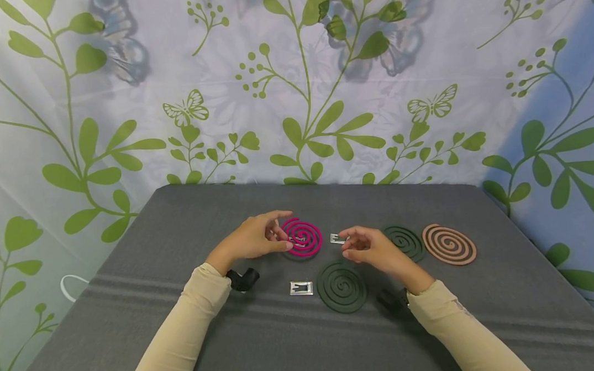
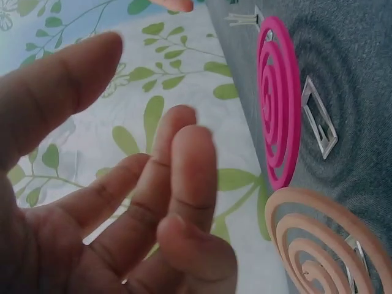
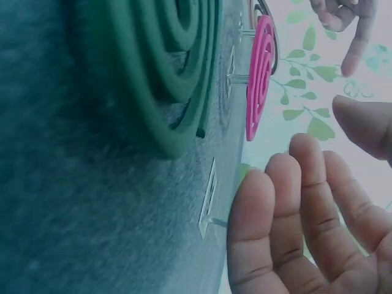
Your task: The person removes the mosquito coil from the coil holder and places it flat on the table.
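Note:
A pink mosquito coil (image 1: 303, 236) sits raised on a small metal stand, its stand (image 2: 321, 125) visible below it in the left wrist view. My left hand (image 1: 255, 238) is beside its left edge, with loosely bent fingers and nothing held; the left wrist view has a gap between hand and coil. Another coil, tan (image 2: 306, 195), also rests on a stand there, hidden behind this hand in the head view. My right hand (image 1: 371, 250) hovers empty, fingers relaxed, close by a bare metal stand (image 1: 336, 238). A dark green coil (image 1: 341, 286) lies left of and below that hand.
A second metal stand (image 1: 301, 287) lies in front, left of the dark green coil. Further right are another dark green coil (image 1: 404, 244), partly behind the right hand, and a tan coil (image 1: 449, 244). The grey table (image 1: 264, 342) meets a leaf-patterned curtain (image 1: 214, 117) at the back.

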Tool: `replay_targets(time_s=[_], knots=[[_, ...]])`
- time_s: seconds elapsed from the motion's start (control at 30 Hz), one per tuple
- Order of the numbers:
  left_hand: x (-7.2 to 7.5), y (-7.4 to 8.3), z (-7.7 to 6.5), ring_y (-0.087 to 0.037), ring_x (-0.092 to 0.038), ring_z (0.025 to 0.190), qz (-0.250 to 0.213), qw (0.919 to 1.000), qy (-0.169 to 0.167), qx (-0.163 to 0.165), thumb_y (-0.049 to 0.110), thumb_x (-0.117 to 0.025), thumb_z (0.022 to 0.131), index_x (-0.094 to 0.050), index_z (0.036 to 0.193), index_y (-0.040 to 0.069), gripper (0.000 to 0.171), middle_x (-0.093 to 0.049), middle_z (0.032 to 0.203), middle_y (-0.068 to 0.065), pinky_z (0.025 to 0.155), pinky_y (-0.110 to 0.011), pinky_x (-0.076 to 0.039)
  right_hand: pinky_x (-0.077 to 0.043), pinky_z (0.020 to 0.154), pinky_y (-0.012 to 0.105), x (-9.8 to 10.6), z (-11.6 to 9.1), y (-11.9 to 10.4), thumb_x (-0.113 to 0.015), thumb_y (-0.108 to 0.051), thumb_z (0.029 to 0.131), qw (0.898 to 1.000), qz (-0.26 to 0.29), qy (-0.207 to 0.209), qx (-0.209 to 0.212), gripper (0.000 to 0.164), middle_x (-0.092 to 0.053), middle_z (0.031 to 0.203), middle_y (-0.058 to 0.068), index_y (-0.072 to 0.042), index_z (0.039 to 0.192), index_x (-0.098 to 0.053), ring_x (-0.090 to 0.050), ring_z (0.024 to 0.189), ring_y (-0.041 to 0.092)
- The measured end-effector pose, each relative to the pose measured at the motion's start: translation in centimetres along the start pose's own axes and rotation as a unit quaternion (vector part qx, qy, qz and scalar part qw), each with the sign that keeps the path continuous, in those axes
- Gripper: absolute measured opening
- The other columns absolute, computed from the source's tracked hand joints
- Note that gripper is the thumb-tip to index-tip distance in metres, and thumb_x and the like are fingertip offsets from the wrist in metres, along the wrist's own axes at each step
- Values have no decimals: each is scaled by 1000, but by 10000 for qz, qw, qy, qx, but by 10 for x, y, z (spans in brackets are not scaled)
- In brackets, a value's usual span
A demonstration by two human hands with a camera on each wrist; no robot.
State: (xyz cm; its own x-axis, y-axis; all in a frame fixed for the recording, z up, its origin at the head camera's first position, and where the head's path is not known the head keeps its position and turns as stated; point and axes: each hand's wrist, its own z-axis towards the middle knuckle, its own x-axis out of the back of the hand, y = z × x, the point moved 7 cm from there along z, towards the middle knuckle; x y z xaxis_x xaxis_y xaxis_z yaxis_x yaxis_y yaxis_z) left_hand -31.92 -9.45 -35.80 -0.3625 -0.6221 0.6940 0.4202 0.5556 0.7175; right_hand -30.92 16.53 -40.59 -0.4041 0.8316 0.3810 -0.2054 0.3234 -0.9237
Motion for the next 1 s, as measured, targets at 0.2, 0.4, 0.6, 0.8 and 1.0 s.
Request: replay_targets(time_s=[0.2,0.4,0.6,0.8,1.0], knots=[[0,-1,4,-11,-63,80,241,9995,-171,126,18,-85,96,-49,161,1,76,-76,97,3,74,-30,-48,-59,78,35,-4,9,-2,-74,-2,100,9994,-190,-264,-66,49,-71,116,28,14,143,-57,-70,95,17],[0,-11,9,-14,-67,85,447,9967,-266,617,24,-84,96,-47,163,5,78,-76,96,3,82,-34,-53,-58,79,37,-7,20,0,-75,-4,100,9981,-255,-487,-278,55,-72,117,26,13,148,-53,-70,94,16],[1,-16,10,-23,-78,77,379,9936,-352,1001,25,-82,99,-44,165,7,78,-78,92,1,93,-40,-54,-59,78,36,-9,31,4,-74,-5,102,9964,-203,-626,-542,58,-74,109,14,13,151,-49,-72,96,19],[2,-22,10,-22,-78,70,302,9923,-354,1145,25,-81,100,-46,163,4,76,-79,93,-10,90,-36,-52,-59,72,32,-13,43,4,-72,-2,101,9947,-139,-704,-741,60,-76,102,10,13,153,-47,-70,87,17],[-1,-28,11,-26,-79,71,38,9920,-347,1213,19,-82,99,-46,163,3,75,-79,90,-14,73,-30,-50,-58,68,30,-20,53,7,-72,0,100,9926,-117,-755,-949,64,-75,93,4,11,156,-44,-64,77,14]])
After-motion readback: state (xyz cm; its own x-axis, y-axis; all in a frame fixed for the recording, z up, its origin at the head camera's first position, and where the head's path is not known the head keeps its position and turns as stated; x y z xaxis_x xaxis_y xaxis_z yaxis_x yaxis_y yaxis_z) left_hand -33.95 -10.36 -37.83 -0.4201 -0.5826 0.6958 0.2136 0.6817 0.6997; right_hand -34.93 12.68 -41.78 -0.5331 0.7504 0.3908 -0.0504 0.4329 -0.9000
